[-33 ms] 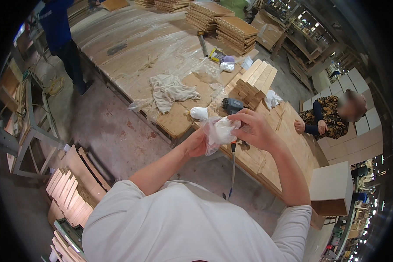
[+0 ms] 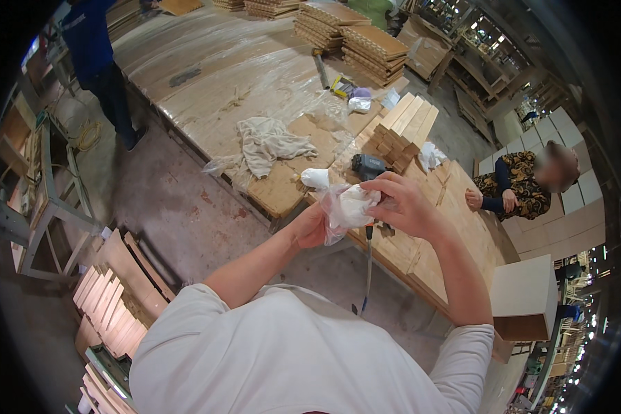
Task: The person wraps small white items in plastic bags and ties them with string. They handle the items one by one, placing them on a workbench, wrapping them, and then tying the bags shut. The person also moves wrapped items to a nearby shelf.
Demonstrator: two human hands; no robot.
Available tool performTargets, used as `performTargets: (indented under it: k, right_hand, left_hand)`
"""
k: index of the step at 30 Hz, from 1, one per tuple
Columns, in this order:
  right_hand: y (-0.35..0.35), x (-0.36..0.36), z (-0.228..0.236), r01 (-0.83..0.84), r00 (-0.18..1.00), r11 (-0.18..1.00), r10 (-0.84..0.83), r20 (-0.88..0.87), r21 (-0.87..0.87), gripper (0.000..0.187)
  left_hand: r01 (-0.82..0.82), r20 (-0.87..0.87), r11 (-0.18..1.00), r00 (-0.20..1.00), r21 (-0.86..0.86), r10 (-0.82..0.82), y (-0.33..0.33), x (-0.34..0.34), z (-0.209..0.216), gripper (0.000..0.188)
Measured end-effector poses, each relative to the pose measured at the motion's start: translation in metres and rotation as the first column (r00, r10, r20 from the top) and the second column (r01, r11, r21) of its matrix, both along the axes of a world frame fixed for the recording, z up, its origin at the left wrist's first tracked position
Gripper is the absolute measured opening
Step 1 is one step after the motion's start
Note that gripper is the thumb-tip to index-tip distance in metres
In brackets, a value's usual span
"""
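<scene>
we find both hands occupied at the near edge of the wooden table [image 2: 455, 231]. the left hand [image 2: 312, 226] is closed around the side of a clear plastic bag [image 2: 331, 214]; the right hand [image 2: 410, 207] holds a white lump [image 2: 355, 205] at its upper right, thumb and fingers bent close together (we cannot tell whether the fingertips catch plastic as well). the lump sits partly within the bag, held up in front of the person's chest.

we judge the step in hand to be working at the bag's contents, either opening or taking from it. the next move, in our view, calls for a steady left hold and a light right pinch, so that the thin plastic does not tear.

on the table beyond, we note a white rounded object [image 2: 315, 178], a power tool [image 2: 369, 166] and a crumpled cloth [image 2: 269, 146].
</scene>
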State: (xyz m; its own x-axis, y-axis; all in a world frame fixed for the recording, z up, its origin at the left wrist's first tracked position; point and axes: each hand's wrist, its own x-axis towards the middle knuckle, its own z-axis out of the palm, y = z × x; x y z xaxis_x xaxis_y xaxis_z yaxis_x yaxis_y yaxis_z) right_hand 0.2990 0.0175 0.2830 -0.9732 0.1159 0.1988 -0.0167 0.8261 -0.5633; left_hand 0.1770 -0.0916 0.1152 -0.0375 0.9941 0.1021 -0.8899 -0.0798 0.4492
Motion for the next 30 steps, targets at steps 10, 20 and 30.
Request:
performTargets:
  k: [10, 20, 30]
  right_hand:
    - [-0.005, -0.001, -0.001, 0.049, 0.998, 0.999, -0.049, 0.027, 0.005, 0.011]
    - [-0.015, -0.010, 0.003, 0.006, 0.998, 0.996, 0.000, -0.067, 0.087, 0.021]
    - [-0.020, -0.009, 0.025, -0.073, 0.994, 0.991, 0.081, -0.070, 0.109, 0.013]
  left_hand:
    - [-0.135, -0.610, 0.984, 0.772, 0.114, 0.176, -0.003, -0.019, 0.004, 0.061]
    - [0.041, -0.852, 0.882, -0.243, 0.469, 0.464, -0.007, -0.057, 0.075, 0.054]
    - [0.183, -0.751, 0.972, 0.660, 0.149, -0.008, -0.012, -0.048, 0.083, 0.054]
